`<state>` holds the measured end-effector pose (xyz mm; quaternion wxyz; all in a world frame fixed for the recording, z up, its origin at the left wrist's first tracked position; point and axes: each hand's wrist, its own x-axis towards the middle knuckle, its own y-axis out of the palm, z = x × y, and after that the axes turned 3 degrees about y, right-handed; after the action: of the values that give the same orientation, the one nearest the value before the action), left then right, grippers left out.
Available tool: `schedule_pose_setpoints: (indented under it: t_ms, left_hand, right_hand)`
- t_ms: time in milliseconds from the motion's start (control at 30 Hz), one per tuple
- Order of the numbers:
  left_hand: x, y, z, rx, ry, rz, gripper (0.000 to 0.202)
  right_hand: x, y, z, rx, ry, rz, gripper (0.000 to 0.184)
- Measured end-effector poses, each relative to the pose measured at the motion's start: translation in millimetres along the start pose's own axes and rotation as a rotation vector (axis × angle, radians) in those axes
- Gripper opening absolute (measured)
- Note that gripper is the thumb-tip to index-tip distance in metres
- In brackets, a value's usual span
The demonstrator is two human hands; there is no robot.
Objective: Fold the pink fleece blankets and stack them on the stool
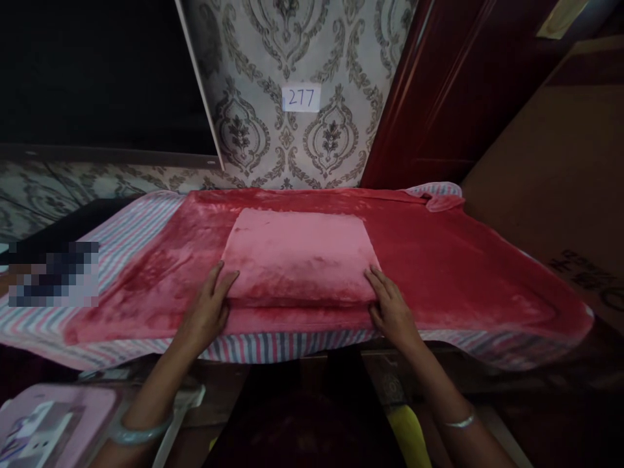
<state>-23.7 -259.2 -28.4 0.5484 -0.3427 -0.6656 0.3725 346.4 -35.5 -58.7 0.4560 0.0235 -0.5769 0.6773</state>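
Note:
A pink plush cloth [302, 250] lies folded into a flat rectangle, its rounded near edge facing me. Along its left edge rests my left hand [207, 309], fingers stretched and thumb apart, touching the fabric. My right hand [394, 313] lies against the opposite edge, its fingers extended over the near right corner. Neither hand visibly grips the cloth, though some fingertips are partly hidden. Beneath it spreads a red plush blanket [463, 266], over a striped cloth [273, 348] that shows at the front and left.
A dark screen [97, 78] stands back left, before a patterned wall [244, 130] bearing a paper marked 277 [301, 97]. A large cardboard box [560, 169] borders the right side. A pink case-like object [73, 403] sits low at left. A blurred-out patch [58, 276] covers something on the left.

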Motion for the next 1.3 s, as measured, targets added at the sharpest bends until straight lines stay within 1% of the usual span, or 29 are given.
schedule_pose_setpoints:
  t_ms: [133, 267, 400, 467, 567, 667, 767, 833, 933, 1033, 1100, 1200, 1267, 1300]
  left_hand:
    - [3, -1.8, 0, 0.007, -0.046, 0.002, 0.062]
    - [1, -3.3, 0, 0.016, -0.105, 0.006, 0.062]
    - [-1, -2.6, 1, 0.016, -0.087, -0.02, 0.054]
    - [0, -2.5, 3, 0.016, -0.07, -0.03, 0.056]
    - [5, -4.3, 4, 0.028, -0.078, -0.004, 0.061]
    - [6, -7.7, 4, 0.038, -0.111, 0.02, 0.057]
    - [7, -12.8, 5, 0.031, -0.075, -0.038, 0.05]
    - [12, -19.9, 6, 0.014, -0.014, -0.09, 0.047]
    - [33, -41.4, 8, -0.023, 0.066, -0.166, 0.043]
    - [65, -78.0, 6, -0.118, 0.102, -0.249, 0.041]
    - [90, -109.2, 1, -0.199, 0.046, -0.286, 0.043]
    - [126, -157.7, -10, -0.295, -0.111, -0.35, 0.042]
    - [149, -183.8, -15, -0.408, -0.162, -0.387, 0.044]
    - [160, -193.0, -15, -0.487, -0.183, -0.394, 0.044]
  right_hand:
    - [3, 1, 0, -0.009, 0.016, -0.012, 0.084]
    - [4, 1, -2, -0.028, 0.009, -0.012, 0.079]
    - [6, 0, -3, -0.046, -0.002, 0.003, 0.077]
    - [9, -1, -3, -0.05, 0.004, 0.004, 0.077]
    - [12, -1, -5, -0.051, 0.018, -0.007, 0.072]
    - [12, 1, -7, -0.05, 0.033, -0.044, 0.065]
    - [13, -1, -8, -0.06, 0.006, -0.069, 0.058]
    - [20, -9, -8, -0.068, -0.039, -0.078, 0.054]
    - [44, -32, -6, -0.047, -0.087, -0.141, 0.047]
    - [82, -65, 1, 0.078, -0.08, -0.243, 0.038]
    - [109, -90, 8, 0.199, -0.035, -0.332, 0.033]
    - [150, -126, 22, 0.339, 0.016, -0.479, 0.03]
    - [176, -146, 27, 0.415, 0.023, -0.534, 0.032]
    - [189, -152, 27, 0.455, 0.031, -0.546, 0.033]
